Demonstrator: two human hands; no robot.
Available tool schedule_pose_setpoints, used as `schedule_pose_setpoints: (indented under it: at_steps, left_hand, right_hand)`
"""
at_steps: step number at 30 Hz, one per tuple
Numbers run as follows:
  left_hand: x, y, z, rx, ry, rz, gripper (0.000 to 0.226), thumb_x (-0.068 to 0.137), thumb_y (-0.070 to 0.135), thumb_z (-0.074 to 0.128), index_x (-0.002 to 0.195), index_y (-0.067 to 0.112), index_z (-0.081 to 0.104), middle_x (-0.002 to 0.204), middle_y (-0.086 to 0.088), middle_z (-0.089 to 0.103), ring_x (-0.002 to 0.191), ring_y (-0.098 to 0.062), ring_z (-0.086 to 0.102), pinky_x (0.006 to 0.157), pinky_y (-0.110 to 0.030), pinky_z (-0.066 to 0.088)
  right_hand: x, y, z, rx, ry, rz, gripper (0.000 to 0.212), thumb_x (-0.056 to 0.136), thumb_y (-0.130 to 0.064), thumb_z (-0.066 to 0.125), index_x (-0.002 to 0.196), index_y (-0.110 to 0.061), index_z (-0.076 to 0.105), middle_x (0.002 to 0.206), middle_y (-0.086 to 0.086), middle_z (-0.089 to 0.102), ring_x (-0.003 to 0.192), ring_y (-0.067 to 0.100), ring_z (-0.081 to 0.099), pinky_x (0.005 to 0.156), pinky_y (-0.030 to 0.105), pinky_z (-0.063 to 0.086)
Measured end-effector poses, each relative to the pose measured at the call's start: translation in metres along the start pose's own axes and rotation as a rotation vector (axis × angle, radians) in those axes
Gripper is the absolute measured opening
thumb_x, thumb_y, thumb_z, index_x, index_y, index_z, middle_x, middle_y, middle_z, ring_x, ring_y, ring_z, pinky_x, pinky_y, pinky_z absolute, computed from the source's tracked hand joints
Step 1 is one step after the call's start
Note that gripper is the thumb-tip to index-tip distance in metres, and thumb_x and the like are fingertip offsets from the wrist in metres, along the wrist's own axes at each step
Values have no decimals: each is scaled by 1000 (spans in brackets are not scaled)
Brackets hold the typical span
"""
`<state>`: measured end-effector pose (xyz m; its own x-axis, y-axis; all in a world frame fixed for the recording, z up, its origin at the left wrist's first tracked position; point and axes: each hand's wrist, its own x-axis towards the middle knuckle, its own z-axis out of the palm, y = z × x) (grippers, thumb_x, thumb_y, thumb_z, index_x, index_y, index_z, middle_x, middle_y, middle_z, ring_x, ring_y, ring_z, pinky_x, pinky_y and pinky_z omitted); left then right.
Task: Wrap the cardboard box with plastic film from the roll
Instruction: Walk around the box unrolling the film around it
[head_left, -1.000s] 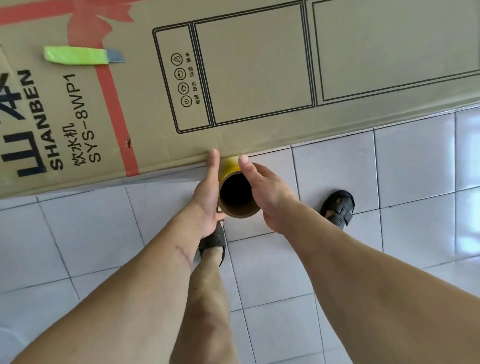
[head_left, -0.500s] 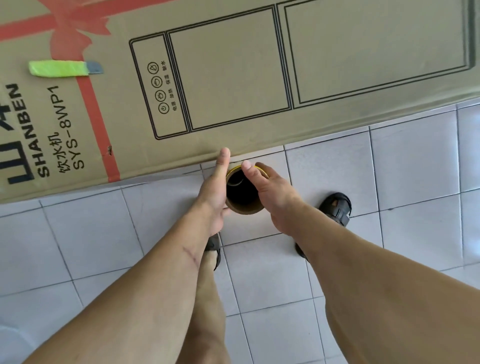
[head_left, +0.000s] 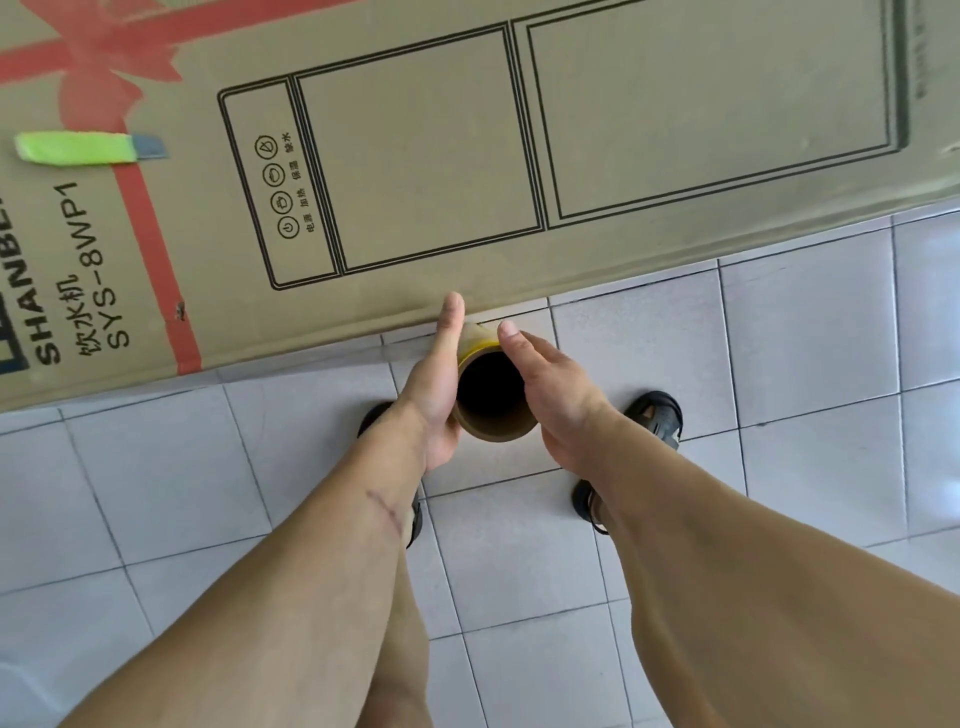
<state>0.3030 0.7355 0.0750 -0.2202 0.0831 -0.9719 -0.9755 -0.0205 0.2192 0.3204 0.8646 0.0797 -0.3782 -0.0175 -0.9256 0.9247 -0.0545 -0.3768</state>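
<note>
At 9 o'clock, on the top face of the cardboard box (head_left: 467, 156), lies a lime-green utility knife (head_left: 88, 149) with a grey tip, crossing the printed red ribbon (head_left: 150, 228). Black lettering — SHANBE, cut by the frame edge, and SYS-8WP1 — runs beside it, and a line drawing of an appliance with 4 round button icons fills the box toward 12 and 1 o'clock. The box lies flat on the white tiled floor (head_left: 805, 338), its near edge running from 9 o'clock up to 3 o'clock.

At the centre of your view you hold the roll (head_left: 493, 395) upright, just beside that near edge, so you look straight down its dark cardboard core; a yellowish rim of film shows at its far side. Your left hand (head_left: 439, 389) lies flat against the roll's left side, fingers straight, the thumb tip reaching the box edge. Your right hand (head_left: 550, 389) presses the roll's right side the same way, fingers extended rather than curled — the roll is clamped between 2 flat palms.

Toward 6 o'clock your forearms fill the frame, with 1 bare leg between them. Your black sandals (head_left: 654, 415) stand on the tiles, 1 under each wrist, the left one mostly hidden.
</note>
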Motion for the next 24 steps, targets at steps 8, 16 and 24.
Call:
schedule_pose_setpoints:
  at_steps: [8, 16, 24]
  left_hand:
    - [1, -5, 34, 28, 44, -9, 92, 89, 98, 34, 132, 29, 76, 130, 1, 81, 134, -19, 69, 126, -54, 42]
    - [3, -3, 66, -86, -3, -83, 108, 88, 101, 20, 133, 20, 75, 131, -10, 81, 128, -28, 73, 119, -50, 50]
    - [2, 3, 107, -115, 133, 15, 101, 86, 97, 40, 137, 16, 75, 126, -7, 83, 122, -25, 77, 115, -48, 55]
  right_hand:
    - [-1, -6, -36, -105, 36, -3, 93, 72, -81, 63, 148, -31, 46, 142, -3, 56, 129, 19, 52, 110, 37, 39]
    - [3, -7, -66, -101, 29, -39, 89, 70, -83, 53, 142, -30, 53, 133, -1, 63, 124, 21, 58, 110, 43, 44]
    - [2, -16, -97, -68, 6, -36, 102, 62, -86, 56, 145, -29, 50, 143, 0, 57, 131, 21, 52, 114, 44, 39]
